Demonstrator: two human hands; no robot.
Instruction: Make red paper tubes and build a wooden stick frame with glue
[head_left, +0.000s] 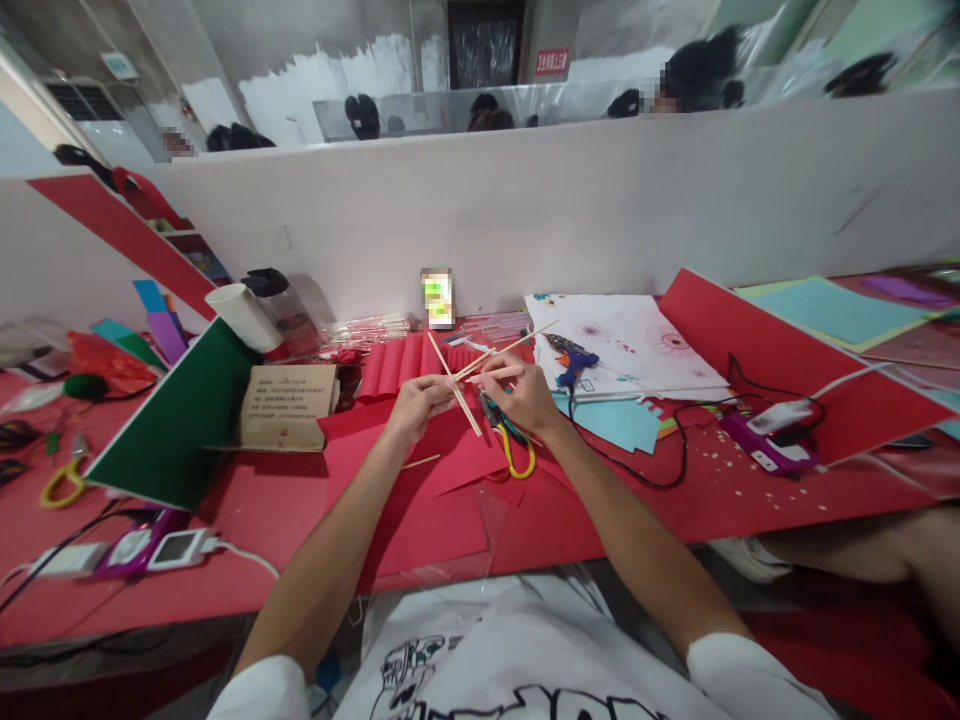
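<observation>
Thin wooden sticks (466, 407) are crossing each other in an X over the middle of the red table (675, 520), and I am watching them from afar through the head view. Just below them, red sheets (420, 480) are overlapping toward the near edge, with a loose stick (420, 462) lying on top. Yellow-handled scissors (519, 475) are lying close beneath the right hand (523, 395), crowding the space there. Farther right, a blue glue gun (576, 362) is resting on white printed sheets (637, 345), its black cable curving across toward a purple power strip (772, 445). On the far side, red rolls (397, 365) are lying in a row, with a lit phone (438, 298) standing behind them against the white partition (487, 210). To the left, I am seeing a cardboard box (285, 405) sitting beside a tilted green board (176, 425).

As for the grip, the left hand (420, 402) is pinching the sticks near their crossing, fingers closed. The right hand is holding the sticks just beside it, its fingers bent around them.
</observation>
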